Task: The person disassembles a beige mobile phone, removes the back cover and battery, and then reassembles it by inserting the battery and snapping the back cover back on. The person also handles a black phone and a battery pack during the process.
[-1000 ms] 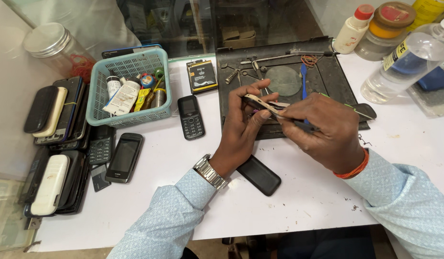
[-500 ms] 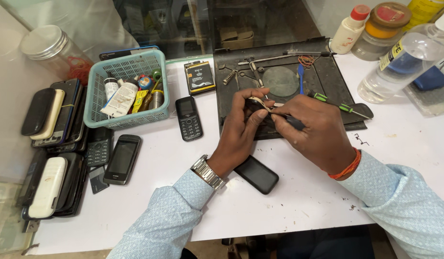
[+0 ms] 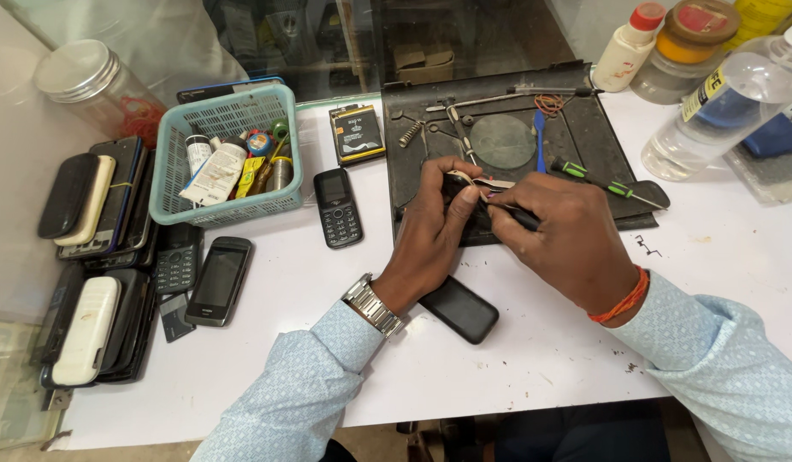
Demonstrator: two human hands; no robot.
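Both hands meeting over dark work mat (image 3: 584,137): left hand (image 3: 437,218) pinching small dark part (image 3: 461,190) (details hidden), right hand (image 3: 567,239) gripping tweezers (image 3: 486,181); black phone (image 3: 458,308) near, on desk (image 3: 268,342).

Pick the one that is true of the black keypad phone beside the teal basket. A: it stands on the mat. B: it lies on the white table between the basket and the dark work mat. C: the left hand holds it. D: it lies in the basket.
B: the black keypad phone lies flat on the white table, with the teal basket to one side and the dark work mat to the other.
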